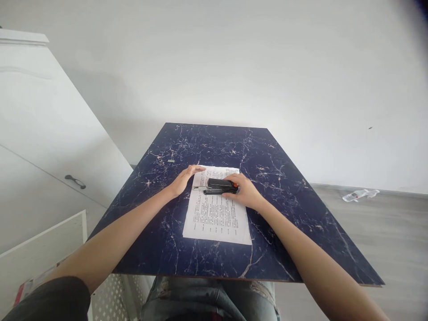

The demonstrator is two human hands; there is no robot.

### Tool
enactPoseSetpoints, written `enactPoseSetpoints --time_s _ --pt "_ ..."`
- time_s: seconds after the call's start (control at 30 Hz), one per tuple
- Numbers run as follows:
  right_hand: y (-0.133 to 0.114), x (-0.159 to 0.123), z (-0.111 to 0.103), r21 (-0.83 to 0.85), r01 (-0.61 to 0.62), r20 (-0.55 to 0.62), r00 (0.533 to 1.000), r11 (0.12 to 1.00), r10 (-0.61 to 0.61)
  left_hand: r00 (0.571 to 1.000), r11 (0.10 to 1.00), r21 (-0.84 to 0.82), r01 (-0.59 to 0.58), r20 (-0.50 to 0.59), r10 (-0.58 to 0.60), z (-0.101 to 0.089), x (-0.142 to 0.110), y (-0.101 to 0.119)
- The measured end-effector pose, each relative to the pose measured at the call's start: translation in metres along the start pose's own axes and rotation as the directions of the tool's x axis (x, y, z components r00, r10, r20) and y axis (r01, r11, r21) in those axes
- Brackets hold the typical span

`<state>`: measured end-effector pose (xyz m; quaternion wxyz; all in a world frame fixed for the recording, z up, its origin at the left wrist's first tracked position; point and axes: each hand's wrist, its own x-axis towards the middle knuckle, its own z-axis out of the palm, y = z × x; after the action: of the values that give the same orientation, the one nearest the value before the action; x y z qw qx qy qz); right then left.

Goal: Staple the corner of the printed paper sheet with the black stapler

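Note:
A printed sheet of paper (216,214) lies in the middle of the dark blue marble-patterned table (287,214). A black stapler (218,186) with an orange end rests across the sheet's upper part. My right hand (244,189) is closed over the stapler's right end. My left hand (185,178) lies flat with fingers stretched out on the sheet's top left corner, next to the stapler's metal tip.
A small strip of staples (171,160) lies on the table's far left. A white cabinet (43,147) with a dark handle (75,181) stands at left. A plastic bottle (359,195) lies on the grey floor at right. White wall behind.

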<state>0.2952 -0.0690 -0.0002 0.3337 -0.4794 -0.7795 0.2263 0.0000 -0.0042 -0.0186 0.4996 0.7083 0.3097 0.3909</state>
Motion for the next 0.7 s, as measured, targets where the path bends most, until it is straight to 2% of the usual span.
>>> enactPoseSetpoints --time_s 0.07,0.13,0.2,0.23,0.33,0.4,0.5,0.57,0.63,0.7 --pt "-0.003 0.001 0.005 -0.042 0.041 -0.014 0.999 0.998 -0.042 0.999 1.0 -0.027 0.002 -0.042 -0.003 0.001 -0.001 0.003" --pt "-0.006 0.0 0.006 -0.075 0.122 -0.09 0.988 0.99 -0.129 0.991 0.995 -0.1 -0.016 -0.13 0.003 0.003 -0.002 0.009" --pt "-0.009 -0.002 0.005 -0.169 0.241 -0.188 0.944 0.956 -0.271 0.978 0.974 -0.226 -0.016 -0.208 -0.032 0.006 -0.005 0.016" --pt "-0.011 -0.004 0.003 -0.234 0.291 -0.229 0.911 0.928 -0.343 0.975 0.956 -0.295 0.007 -0.21 -0.071 0.008 -0.006 0.02" --pt "-0.012 -0.014 -0.001 -0.429 0.405 -0.242 0.81 0.807 -0.535 0.976 0.888 -0.432 0.159 -0.065 -0.206 0.016 -0.009 0.028" --pt "-0.011 -0.021 -0.001 -0.519 0.445 -0.164 0.786 0.73 -0.596 0.968 0.853 -0.462 0.242 0.048 -0.248 0.021 -0.011 0.028" --pt "-0.009 -0.029 0.0 -0.577 0.455 -0.058 0.806 0.679 -0.589 0.968 0.818 -0.518 0.25 0.131 -0.213 0.026 -0.012 0.022" --pt "-0.01 -0.03 0.002 -0.59 0.439 -0.052 0.816 0.677 -0.575 0.974 0.813 -0.537 0.225 0.142 -0.176 0.027 -0.013 0.016" --pt "-0.015 -0.027 0.004 -0.589 0.381 -0.139 0.821 0.712 -0.554 0.979 0.833 -0.515 0.203 0.108 -0.172 0.025 -0.012 0.011" --pt "-0.023 -0.022 0.005 -0.528 0.244 -0.317 0.832 0.813 -0.455 0.984 0.879 -0.453 0.15 -0.017 -0.176 0.022 -0.01 0.008"
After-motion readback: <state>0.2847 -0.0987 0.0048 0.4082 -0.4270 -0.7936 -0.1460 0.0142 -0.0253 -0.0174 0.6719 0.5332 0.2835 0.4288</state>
